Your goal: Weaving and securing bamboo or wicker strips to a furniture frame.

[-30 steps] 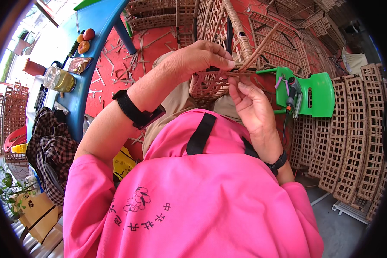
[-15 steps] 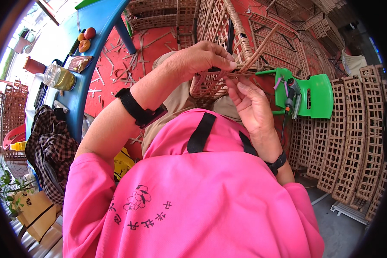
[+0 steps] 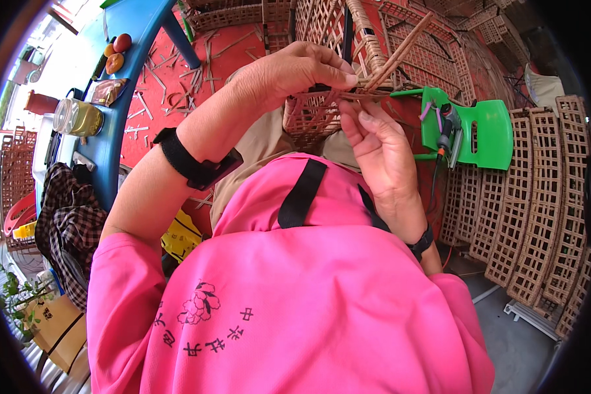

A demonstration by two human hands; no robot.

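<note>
A brown woven rattan frame (image 3: 308,119) rests by my knees, its corner reaching up between my hands. My left hand (image 3: 308,73) is over its upper rim from the left, thumb and fingers closed on the edge. Just below and right of it, palm up, my right hand (image 3: 384,148) pinches the end of a thin rattan strip (image 3: 361,98) under the rim; the fingertips partly hide it. Long loose rattan strips (image 3: 400,52) stick up and right from beside my left thumb. Exactly how the strips cross at the corner is too small to make out.
Right of my hands stands a green plastic chair (image 3: 489,134) with a corded power tool (image 3: 445,134) on it. Woven panels (image 3: 505,210) lean beyond. At left, a blue table (image 3: 121,125) carries a glass jar (image 3: 79,118) and fruit. Strip scraps litter the red floor (image 3: 157,111).
The whole view has shifted slightly, so hands and surroundings appear a little higher and mostly further left. Both hands keep their hold at the same corner, with only small finger movement.
</note>
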